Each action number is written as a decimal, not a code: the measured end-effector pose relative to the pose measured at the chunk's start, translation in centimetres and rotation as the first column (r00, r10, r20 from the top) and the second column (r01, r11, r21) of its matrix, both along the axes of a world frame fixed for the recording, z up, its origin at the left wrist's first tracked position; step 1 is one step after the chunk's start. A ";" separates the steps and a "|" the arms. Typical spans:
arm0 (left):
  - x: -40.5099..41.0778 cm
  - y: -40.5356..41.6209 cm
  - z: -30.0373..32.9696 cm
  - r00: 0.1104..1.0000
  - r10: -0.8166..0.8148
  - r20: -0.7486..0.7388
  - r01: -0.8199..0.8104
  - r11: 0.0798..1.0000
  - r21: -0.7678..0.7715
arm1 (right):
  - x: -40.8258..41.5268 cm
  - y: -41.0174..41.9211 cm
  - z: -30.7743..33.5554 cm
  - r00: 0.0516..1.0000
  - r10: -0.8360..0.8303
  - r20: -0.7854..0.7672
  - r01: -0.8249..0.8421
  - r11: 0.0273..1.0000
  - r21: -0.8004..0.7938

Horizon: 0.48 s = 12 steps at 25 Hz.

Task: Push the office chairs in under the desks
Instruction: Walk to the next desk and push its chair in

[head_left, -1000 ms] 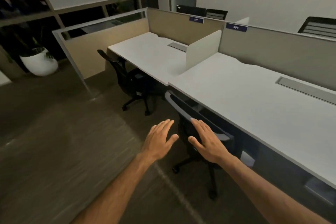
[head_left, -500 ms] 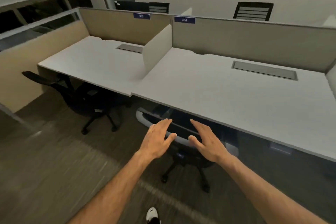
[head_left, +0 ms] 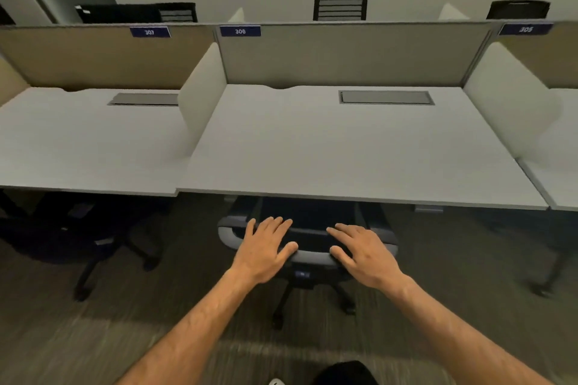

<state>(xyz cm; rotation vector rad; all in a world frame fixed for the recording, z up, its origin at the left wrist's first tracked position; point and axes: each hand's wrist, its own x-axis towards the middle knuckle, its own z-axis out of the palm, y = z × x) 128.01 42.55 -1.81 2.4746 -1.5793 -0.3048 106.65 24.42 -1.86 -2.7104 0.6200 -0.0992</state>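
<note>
Two hands are out flat in front of me, the left hand (head_left: 264, 247) and the right hand (head_left: 364, 255), both with fingers straight and slightly spread, palms down on the curved grey top rail of the office chair (head_left: 308, 228) — nothing curled round it, just resting on the plastic edge. That chair has a dark mesh back, and I can see its seat tucked beneath the front edge of the middle desk (head_left: 344, 147), with the backrest and black star base on castors out on my side. I count three pale matte desktops in a row, smooth and rectangular; the middle one sits under the blue plate reading 306 (head_left: 240, 31), with 307 (head_left: 150, 31) to its left and 305 (head_left: 525, 29) to its right. Two grey recessed cable trays, one on the middle desk (head_left: 386, 97), one on the left desk (head_left: 144, 99). Two rounded off-white side dividers (head_left: 203, 94) stand between the desks, fabric back panels behind them. One second black chair (head_left: 78, 228) sits low under the left desk (head_left: 87, 147). Three slatted black chair backs (head_left: 340, 5) rise beyond the partition. Floor is dark streaked carpet (head_left: 93, 337).
</note>
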 end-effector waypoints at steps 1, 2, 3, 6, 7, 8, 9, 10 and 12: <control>0.6 -0.3 -0.1 1.000 -0.013 0.009 0.013 1.000 0.005 | 0.3 0.1 -0.2 1.000 -0.011 -0.026 0.010 0.999 -0.033; 0.9 -0.4 -0.3 0.999 -0.024 0.035 0.025 1.000 -0.009 | 0.4 0.1 -0.4 0.999 -0.019 -0.036 0.016 0.998 -0.068; 1.0 -0.5 -0.7 0.997 -0.035 0.066 0.038 0.998 -0.046 | 0.4 0.2 -0.7 0.999 -0.028 -0.033 0.025 0.995 -0.097; 1.4 -0.9 -1.4 0.991 -0.058 0.120 0.073 0.990 -0.124 | 0.9 0.1 -0.7 0.999 -0.033 -0.031 0.028 0.990 -0.137; 1.5 -0.9 -1.7 0.991 -0.054 0.123 0.071 0.987 -0.142 | 1.0 0.0 -0.6 0.999 -0.041 -0.027 0.036 0.989 -0.141; 1.6 -1.0 -1.9 0.990 -0.051 0.132 0.072 0.985 -0.159 | 1.1 -0.1 -0.6 0.999 -0.046 -0.023 0.042 0.987 -0.154; 1.8 -1.2 -1.8 0.989 -0.051 0.137 0.074 0.984 -0.162 | 1.3 -0.3 -0.5 0.998 -0.051 -0.024 0.047 0.986 -0.162; 2.0 -1.5 -1.6 0.990 -0.052 0.132 0.073 0.984 -0.161 | 1.5 -0.6 -0.4 0.998 -0.056 -0.022 0.051 0.985 -0.165; 2.4 -2.2 -1.3 0.990 -0.050 0.128 0.070 0.985 -0.155 | 2.2 -1.2 -0.3 0.997 -0.075 -0.015 0.072 0.983 -0.169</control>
